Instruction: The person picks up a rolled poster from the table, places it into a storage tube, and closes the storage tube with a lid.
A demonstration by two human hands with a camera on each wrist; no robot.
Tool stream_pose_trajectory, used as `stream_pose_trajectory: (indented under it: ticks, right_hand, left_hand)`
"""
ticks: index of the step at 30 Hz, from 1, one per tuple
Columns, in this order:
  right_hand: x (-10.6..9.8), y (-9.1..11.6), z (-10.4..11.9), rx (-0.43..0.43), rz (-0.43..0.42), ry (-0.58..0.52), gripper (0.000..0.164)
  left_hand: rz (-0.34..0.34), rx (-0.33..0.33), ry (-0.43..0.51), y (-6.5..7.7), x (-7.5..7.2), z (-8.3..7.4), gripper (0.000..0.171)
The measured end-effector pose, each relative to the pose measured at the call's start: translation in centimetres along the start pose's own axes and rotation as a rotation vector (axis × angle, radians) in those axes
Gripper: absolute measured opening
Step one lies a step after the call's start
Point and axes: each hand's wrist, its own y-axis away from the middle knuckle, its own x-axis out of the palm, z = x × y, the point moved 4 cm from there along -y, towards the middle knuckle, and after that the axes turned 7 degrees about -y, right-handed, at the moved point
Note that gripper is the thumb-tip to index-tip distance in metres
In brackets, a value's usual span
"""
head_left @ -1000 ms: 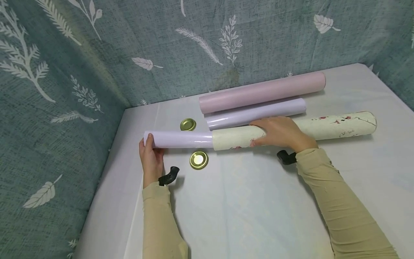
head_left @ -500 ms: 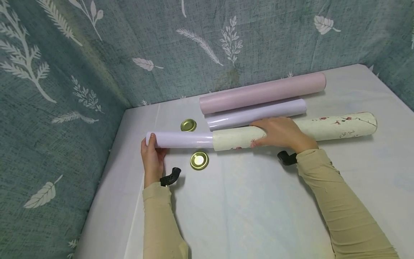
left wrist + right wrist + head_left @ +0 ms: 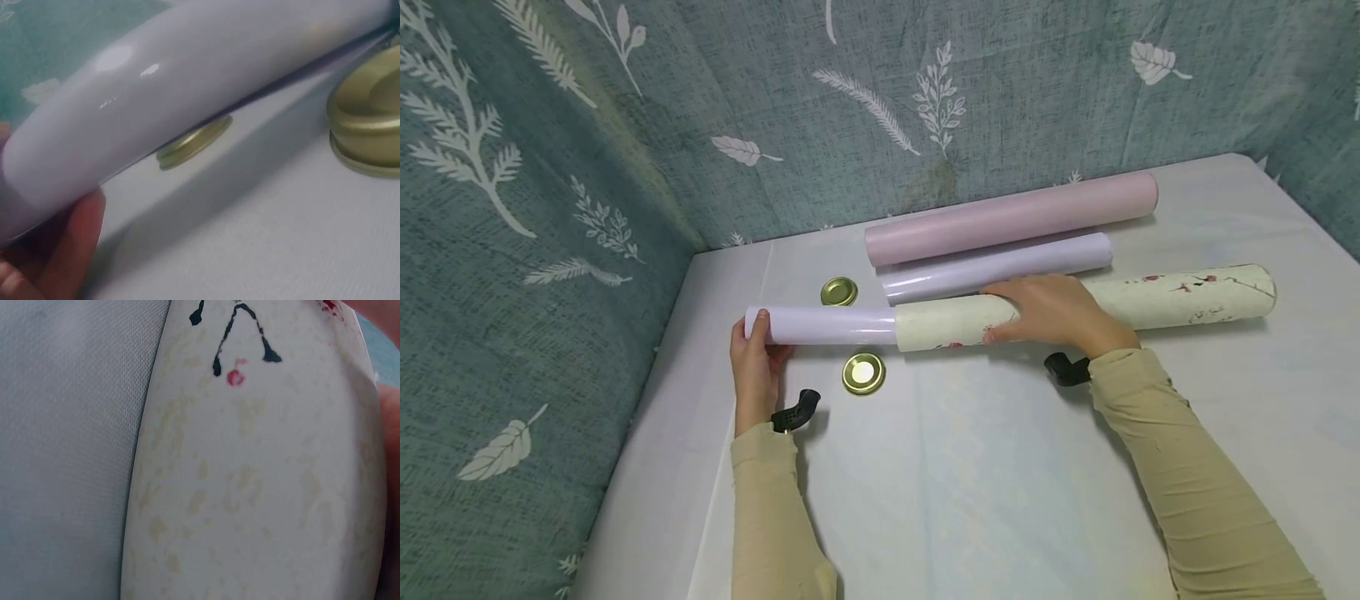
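Observation:
In the head view my left hand (image 3: 754,371) grips the left end of a glossy pale lilac roll (image 3: 827,325), thumb on the near side. The lilac roll's right end disappears inside a cream roll (image 3: 1180,296) printed with red blossoms and dark branches. My right hand (image 3: 1052,310) holds the cream roll left of its middle, fingers over the top and thumb at the near side. From the left wrist, the lilac roll (image 3: 187,69) hangs above the table, with a shadow beneath. The right wrist view is mostly filled by the cream roll (image 3: 250,462).
Behind lie a second lilac roll (image 3: 1000,268) and a pink roll (image 3: 1015,218), side by side. One gold jar lid (image 3: 838,291) sits just beyond the held lilac roll, another gold lid (image 3: 863,373) in front of it. A green leaf-patterned cloth (image 3: 850,125) hangs behind the white table (image 3: 1000,483).
My left hand and the lilac roll have shifted slightly right, leaving a little less of it outside the cream roll. My right hand and the cream roll stay in place.

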Motion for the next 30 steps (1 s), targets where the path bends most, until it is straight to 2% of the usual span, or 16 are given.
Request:
stream_pose_trajectory:
  ticks: [13, 22, 30]
  right_hand:
    - [0.06, -0.05, -0.05, -0.008, -0.004, -0.006, 0.079]
    - [0.12, -0.05, -0.11, -0.007, -0.008, -0.006, 0.079]
    - [0.08, -0.06, -0.01, -0.005, -0.001, -0.008, 0.080]
  left_hand:
    - [0.022, 0.017, -0.119, 0.10, 0.16, 0.05, 0.062]
    - [0.063, -0.057, -0.236, -0.12, 0.68, 0.09, 0.063]
    - [0.070, -0.093, -0.326, 0.05, 0.73, 0.00, 0.064]
